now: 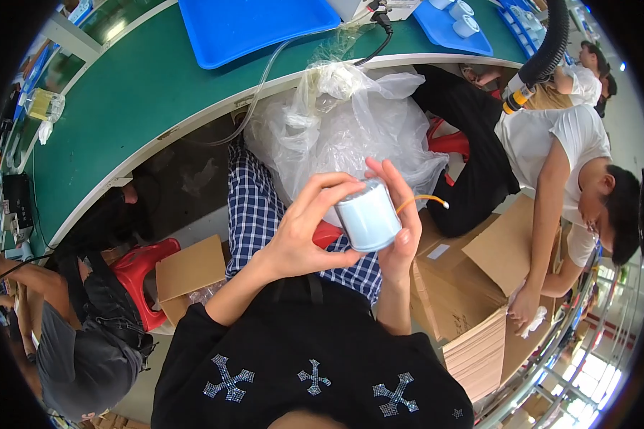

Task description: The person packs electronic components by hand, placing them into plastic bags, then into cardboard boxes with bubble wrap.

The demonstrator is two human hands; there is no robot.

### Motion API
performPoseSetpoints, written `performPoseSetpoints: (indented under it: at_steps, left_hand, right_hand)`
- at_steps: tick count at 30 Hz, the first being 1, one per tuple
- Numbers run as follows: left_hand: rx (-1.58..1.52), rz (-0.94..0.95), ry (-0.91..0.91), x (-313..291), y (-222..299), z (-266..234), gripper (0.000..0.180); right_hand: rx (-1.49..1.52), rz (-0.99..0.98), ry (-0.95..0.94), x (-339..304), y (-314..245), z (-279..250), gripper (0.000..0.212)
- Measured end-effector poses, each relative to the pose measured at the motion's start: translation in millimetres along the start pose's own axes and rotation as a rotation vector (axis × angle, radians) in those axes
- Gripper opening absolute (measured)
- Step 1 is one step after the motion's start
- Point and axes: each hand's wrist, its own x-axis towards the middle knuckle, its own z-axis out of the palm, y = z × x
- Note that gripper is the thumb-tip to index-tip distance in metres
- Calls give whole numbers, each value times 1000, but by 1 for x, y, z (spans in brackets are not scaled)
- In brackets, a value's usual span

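Looking across to a green bench (pixel 122 121), with a clear bag (pixel 365 139) bunched at its near edge. Now, short of the bench, left hand (pixel 300 232) and right hand (pixel 401 241) clamped round a pale can (pixel 368 223), between and touching both. Pointing its long axis benchward, tipped slightly left. Curling rightward, short of the bench: orange wire (pixel 423 196).

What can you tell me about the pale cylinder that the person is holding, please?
The cylinder is short, pale blue-white and smooth, with a greyish, shiny upper end; plastic or painted metal, I cannot tell. It is held slightly tilted in the air between the left hand and the right hand. An orange-yellow wire with a white connector sticks out to the right; its attachment is hidden behind that hand.
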Motion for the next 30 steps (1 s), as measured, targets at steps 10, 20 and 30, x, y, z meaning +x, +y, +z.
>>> performPoseSetpoints:
  at_steps: [10,20,30]
  left_hand:
    - [58,143,90,-2,2,4,83]
    - [411,312,206,4,7,-10,63]
    - [451,227,174,6,-6,-26,66]
  right_hand:
    - [341,-256,14,21,-3,21,67]
    - [643,-232,-102,24,4,26,67]
    - [575,-27,-26,30,13,42,68]
